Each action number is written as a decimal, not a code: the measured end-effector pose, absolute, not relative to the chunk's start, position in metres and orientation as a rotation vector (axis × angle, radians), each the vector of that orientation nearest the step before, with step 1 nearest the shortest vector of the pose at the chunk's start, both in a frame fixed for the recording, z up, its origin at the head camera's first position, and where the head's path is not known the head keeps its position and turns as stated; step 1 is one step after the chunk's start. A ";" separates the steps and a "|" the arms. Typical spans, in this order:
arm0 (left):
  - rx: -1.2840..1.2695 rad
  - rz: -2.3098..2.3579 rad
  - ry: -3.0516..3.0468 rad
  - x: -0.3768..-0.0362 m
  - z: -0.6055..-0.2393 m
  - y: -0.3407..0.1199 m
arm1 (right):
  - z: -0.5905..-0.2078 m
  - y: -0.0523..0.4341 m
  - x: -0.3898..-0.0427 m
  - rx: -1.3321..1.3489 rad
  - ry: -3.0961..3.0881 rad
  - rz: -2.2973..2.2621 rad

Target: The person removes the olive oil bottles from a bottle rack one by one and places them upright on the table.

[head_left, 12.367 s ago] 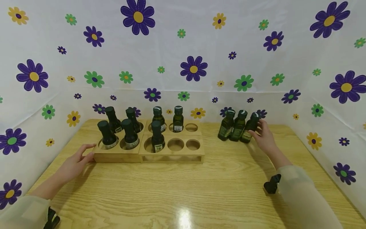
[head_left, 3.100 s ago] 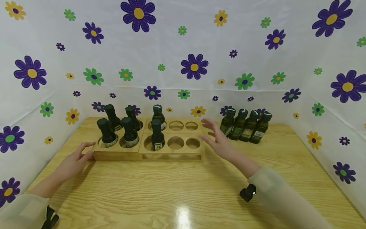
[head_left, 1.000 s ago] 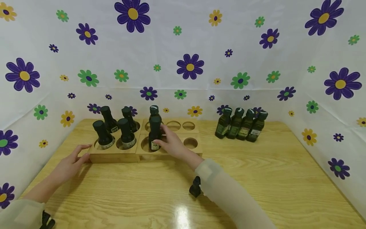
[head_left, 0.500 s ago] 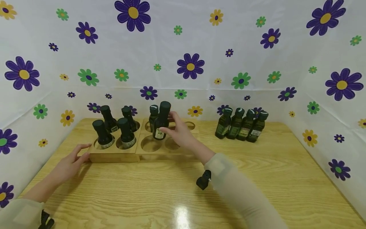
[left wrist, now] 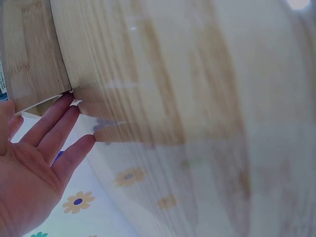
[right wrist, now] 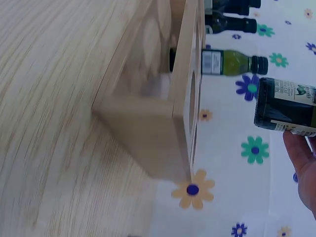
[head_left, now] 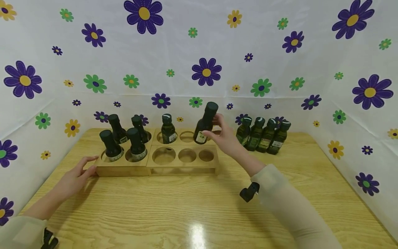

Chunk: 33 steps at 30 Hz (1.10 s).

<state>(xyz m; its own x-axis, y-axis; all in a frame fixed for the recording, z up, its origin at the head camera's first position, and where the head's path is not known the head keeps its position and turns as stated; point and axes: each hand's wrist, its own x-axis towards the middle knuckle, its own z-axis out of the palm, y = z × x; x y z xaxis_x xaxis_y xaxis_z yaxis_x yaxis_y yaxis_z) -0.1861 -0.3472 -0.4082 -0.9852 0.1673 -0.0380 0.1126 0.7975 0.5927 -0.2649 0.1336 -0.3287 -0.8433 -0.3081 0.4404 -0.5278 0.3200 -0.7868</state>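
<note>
My right hand [head_left: 228, 140] holds a dark glass bottle [head_left: 205, 126] with a long black cap, tilted, raised above the back right part of the wooden rack [head_left: 180, 163]. In the right wrist view the bottle [right wrist: 289, 106] shows its base and a pale label, apart from the rack [right wrist: 143, 133]. My left hand [head_left: 73, 180] touches the rack's left end; the left wrist view shows its fingers [left wrist: 54, 116] extended, tips at the lower corner of the rack [left wrist: 37, 54]. A small green bottle [head_left: 168, 131] stands in a back-row hole.
Several dark-capped bottles [head_left: 111, 147] stand in the rack's left section. The right section's front row has three bare holes [head_left: 187, 155]. Farther right on the table [head_left: 174, 211], several small green bottles [head_left: 265, 138] stand in a row. A flowered cloth [head_left: 242, 45] hangs behind.
Earlier, a small green bottle left the back row and joined the group at right. Since then my right hand has lifted the dark bottle from the front-row hole and carried it right. Left hand stays.
</note>
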 end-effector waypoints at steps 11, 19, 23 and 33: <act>0.233 0.950 2.895 -0.187 -0.408 -0.347 | -0.330 0.201 -0.258 0.596 -2.414 1.405; 0.222 0.952 2.887 -0.187 -0.409 -0.348 | -0.342 0.235 -0.252 0.495 -2.522 1.307; 0.212 0.948 2.884 -0.186 -0.408 -0.348 | -0.349 0.244 -0.247 0.429 -2.590 1.270; 0.213 0.952 2.881 -0.186 -0.408 -0.347 | -0.368 0.264 -0.240 0.358 -2.695 1.193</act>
<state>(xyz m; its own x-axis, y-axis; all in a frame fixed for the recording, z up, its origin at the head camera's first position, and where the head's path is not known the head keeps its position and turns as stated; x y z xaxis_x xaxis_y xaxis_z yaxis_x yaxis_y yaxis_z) -0.1860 -0.3466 -0.4077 -0.9853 0.1633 -0.0508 0.1009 0.7949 0.5983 -0.2401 0.2640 -0.3682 -0.9563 -0.1486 0.2518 -0.2863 0.6505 -0.7035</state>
